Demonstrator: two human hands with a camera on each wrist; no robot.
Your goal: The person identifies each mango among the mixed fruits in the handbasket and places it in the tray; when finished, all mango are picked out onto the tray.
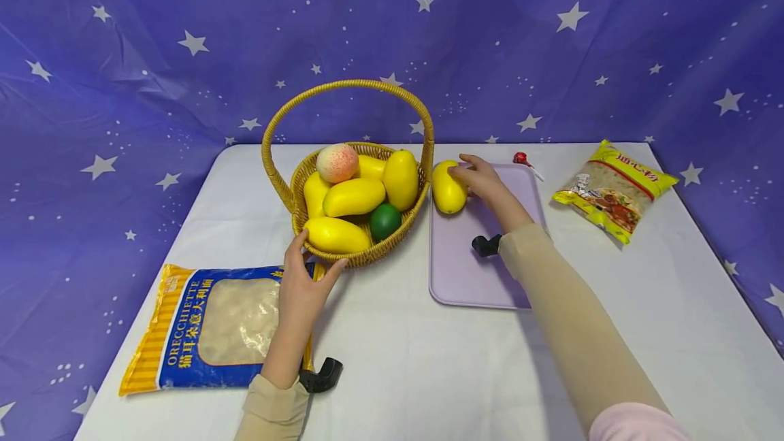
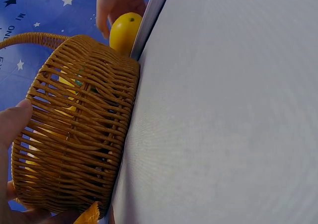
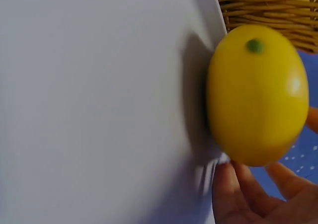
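Note:
A yellow toy mango (image 1: 449, 186) lies at the left side of a lilac tray (image 1: 478, 284). My right hand (image 1: 486, 186) is at its right side, fingers beside it and one finger above it; the right wrist view shows fingertips (image 3: 228, 179) close to the mango (image 3: 258, 95), contact uncertain. To the left stands a wicker basket (image 1: 392, 247) holding several yellow mangoes (image 1: 354, 197), a pink-white peach (image 1: 337, 162) and a green round fruit (image 1: 385, 222). My left hand (image 1: 303, 291) touches the basket's front-left rim, thumb and fingers spread; its thumb (image 2: 22, 110) lies against the wicker.
A blue and orange orecchiette bag (image 1: 226, 325) lies at the left, partly under my left forearm. Right of the tray is a yellow noodle packet (image 1: 615, 189), and a red lollipop (image 1: 520, 158) lies by its far-right corner. A starry purple cloth (image 1: 490, 39) hangs behind the table.

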